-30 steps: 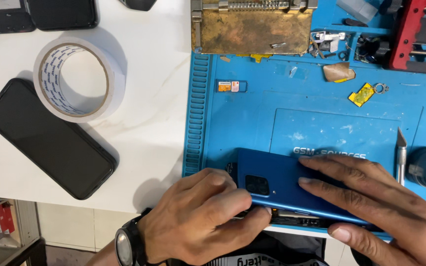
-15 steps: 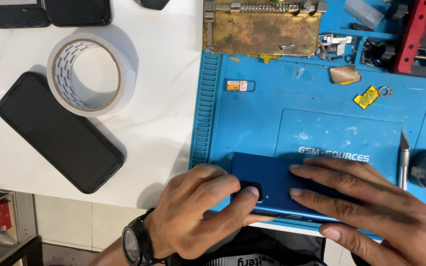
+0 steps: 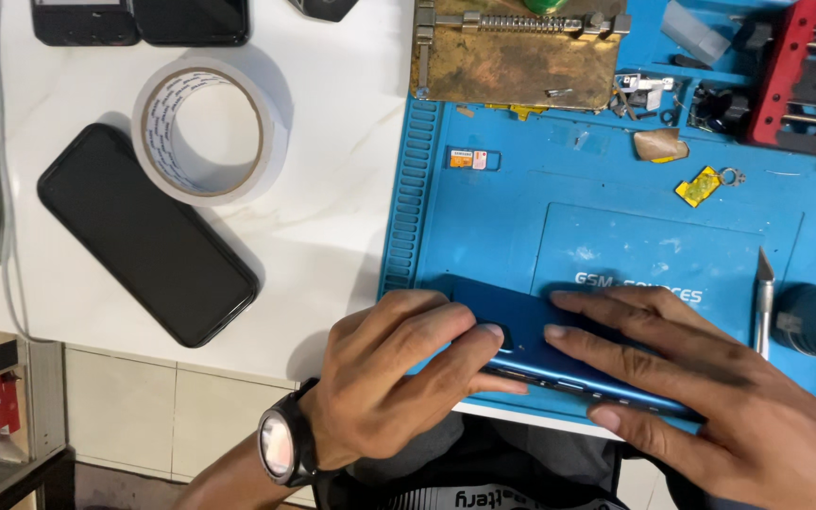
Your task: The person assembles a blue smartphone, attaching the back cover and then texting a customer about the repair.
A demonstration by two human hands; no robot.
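Since a moment ago both hands have crept a little along the blue phone (image 3: 531,331), which now sits tilted up on its near edge at the six o'clock rim of the blue work mat (image 3: 484,217). That mat covers the right half of the white table (image 3: 332,217); pale tiled cabinet fronts show below the table edge at seven o'clock.

At twelve o'clock on the mat lies one worn brass-coloured holding plate (image 3: 517,66), and at two o'clock one red jig (image 3: 805,80). On the bare table, one black phone (image 3: 148,236) lies slantwise at nine o'clock, with one roll of white tape (image 3: 208,130) just beside it at ten o'clock. Two more dark phones (image 3: 139,21) sit at eleven o'clock.

Left hand (image 3: 399,382), a watch on its wrist, lies spread over the blue phone's left end, fingers pressing down. Right hand (image 3: 701,397) lies flat and spread over the right end, thumb under the near edge.

One craft knife (image 3: 764,297) rests at three o'clock, near the right hand's fingers. One small card tray (image 3: 474,160) lies mid-mat, well apart.
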